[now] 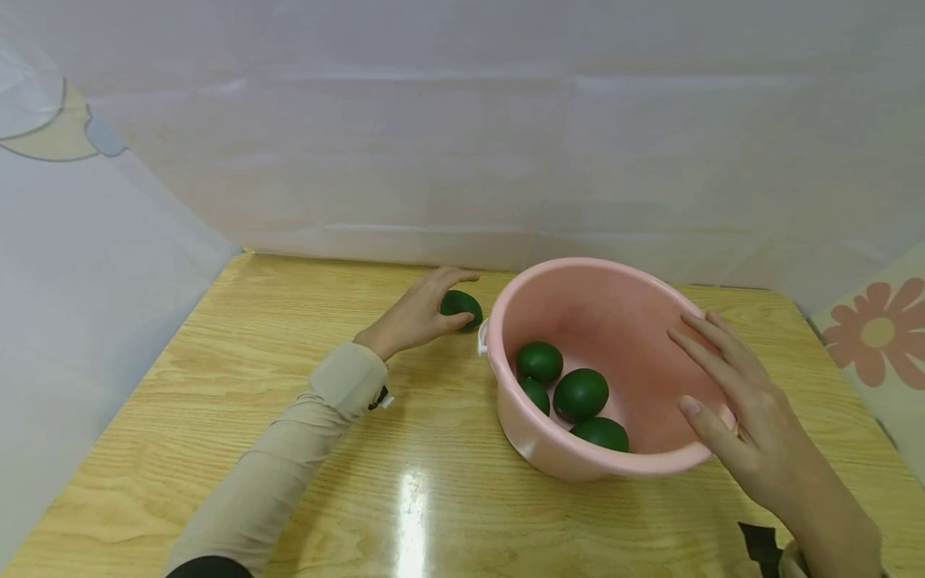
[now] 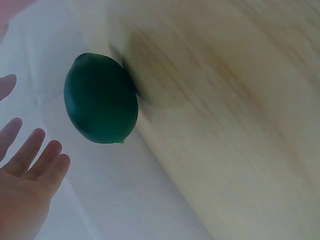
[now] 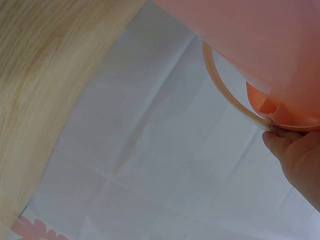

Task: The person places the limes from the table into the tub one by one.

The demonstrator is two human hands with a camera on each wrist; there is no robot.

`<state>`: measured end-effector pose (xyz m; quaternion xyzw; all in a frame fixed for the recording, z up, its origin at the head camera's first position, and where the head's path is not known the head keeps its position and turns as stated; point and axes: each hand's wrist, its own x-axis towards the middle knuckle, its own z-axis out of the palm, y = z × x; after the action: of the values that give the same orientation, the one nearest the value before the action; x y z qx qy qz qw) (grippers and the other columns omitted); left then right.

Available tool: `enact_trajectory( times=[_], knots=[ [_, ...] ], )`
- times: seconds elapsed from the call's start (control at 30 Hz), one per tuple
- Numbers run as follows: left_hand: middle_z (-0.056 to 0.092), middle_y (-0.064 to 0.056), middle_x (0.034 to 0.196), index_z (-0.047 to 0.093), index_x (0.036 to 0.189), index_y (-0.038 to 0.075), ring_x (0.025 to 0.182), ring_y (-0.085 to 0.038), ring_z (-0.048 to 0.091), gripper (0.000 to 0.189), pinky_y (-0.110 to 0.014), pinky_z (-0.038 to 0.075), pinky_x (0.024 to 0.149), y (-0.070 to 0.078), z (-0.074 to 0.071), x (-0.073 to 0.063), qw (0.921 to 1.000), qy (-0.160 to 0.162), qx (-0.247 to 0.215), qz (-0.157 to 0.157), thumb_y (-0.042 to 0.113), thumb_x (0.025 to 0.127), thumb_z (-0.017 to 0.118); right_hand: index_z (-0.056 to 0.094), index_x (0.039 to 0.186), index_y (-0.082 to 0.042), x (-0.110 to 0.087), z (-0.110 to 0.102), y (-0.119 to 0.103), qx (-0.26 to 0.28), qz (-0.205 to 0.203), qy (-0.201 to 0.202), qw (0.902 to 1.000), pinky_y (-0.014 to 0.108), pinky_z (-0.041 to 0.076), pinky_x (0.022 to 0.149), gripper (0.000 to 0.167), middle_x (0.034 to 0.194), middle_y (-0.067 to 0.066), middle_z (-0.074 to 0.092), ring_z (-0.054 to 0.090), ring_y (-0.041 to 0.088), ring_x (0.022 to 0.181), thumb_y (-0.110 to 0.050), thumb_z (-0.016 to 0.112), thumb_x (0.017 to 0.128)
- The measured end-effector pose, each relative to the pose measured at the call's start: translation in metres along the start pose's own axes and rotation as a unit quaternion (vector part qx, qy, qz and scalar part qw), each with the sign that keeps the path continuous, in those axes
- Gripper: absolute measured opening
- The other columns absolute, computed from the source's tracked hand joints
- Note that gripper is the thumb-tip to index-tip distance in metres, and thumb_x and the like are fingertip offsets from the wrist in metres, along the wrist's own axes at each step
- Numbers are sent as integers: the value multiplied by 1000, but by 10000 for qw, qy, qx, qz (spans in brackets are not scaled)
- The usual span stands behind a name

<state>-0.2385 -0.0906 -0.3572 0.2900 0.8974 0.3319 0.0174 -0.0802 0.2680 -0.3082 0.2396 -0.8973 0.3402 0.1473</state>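
Observation:
My left hand (image 1: 419, 315) reaches over the tabletop with fingers and thumb spread around a green lime (image 1: 461, 303) left of the bucket. In the left wrist view a gap shows between the fingertips and that lime (image 2: 101, 98). A pink bucket (image 1: 629, 337) has several more limes (image 1: 581, 394) lying at its bottom. At the bucket's right rim, my right hand (image 1: 751, 421) rests with fingers and thumb extended over the opening. The right wrist view shows this hand (image 3: 302, 155) against the rim where the handle (image 3: 227, 92) joins; most of it is cut off.
The wooden table (image 1: 347, 498) meets a pale hanging sheet (image 1: 405, 160) along its back edge. More sheeting with a printed flower (image 1: 878, 331) borders the right side. A white handle joint (image 1: 482, 339) sticks out from the bucket's left rim, close to the loose lime.

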Motion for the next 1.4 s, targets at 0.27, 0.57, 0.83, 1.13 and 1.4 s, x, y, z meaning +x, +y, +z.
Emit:
enact_trajectory(
  times=[0.27, 0.57, 0.83, 1.13, 1.4],
  knots=[
    [49, -14, 149, 49, 143, 5, 142, -32, 41, 59, -49, 34, 118, -5, 3, 1, 9998, -150, 101, -60, 19, 91, 73, 45, 149, -9, 2, 0, 0, -31, -67, 18, 10000, 19, 8, 120, 63, 162, 8, 31, 12, 14, 155, 0, 59, 88],
    [48, -16, 148, 49, 143, 4, 140, -36, 41, 60, -51, 33, 118, -12, 8, 2, 9983, -472, 173, -304, 20, 91, 73, 45, 149, -8, 1, 0, -1, -45, -74, 11, 10000, 19, 9, 120, 63, 162, 8, 31, 12, 14, 155, 0, 59, 89],
    [47, -16, 145, 51, 142, 5, 134, -35, 45, 60, -50, 42, 111, -15, 8, 3, 9958, -670, 336, -528, 19, 89, 75, 46, 148, -7, 1, -1, 0, -52, -140, 43, 9999, 18, 10, 119, 61, 161, 9, 32, 13, 15, 155, 0, 59, 89],
    [47, -15, 140, 55, 139, 7, 131, -34, 44, 57, -50, 44, 110, -17, 10, 4, 9942, -730, 441, -655, 21, 88, 77, 45, 149, -8, 1, -1, 2, -40, -121, 20, 9999, 17, 9, 119, 62, 161, 9, 32, 12, 15, 155, 0, 58, 89],
    [44, -16, 137, 55, 139, 6, 130, -34, 42, 58, -50, 44, 109, -15, 12, 2, 9930, -734, 468, -794, 17, 87, 77, 45, 149, -9, 0, -1, 3, -33, -41, -30, 10000, 18, 8, 120, 63, 162, 7, 31, 12, 13, 155, 0, 59, 89]
  ],
)
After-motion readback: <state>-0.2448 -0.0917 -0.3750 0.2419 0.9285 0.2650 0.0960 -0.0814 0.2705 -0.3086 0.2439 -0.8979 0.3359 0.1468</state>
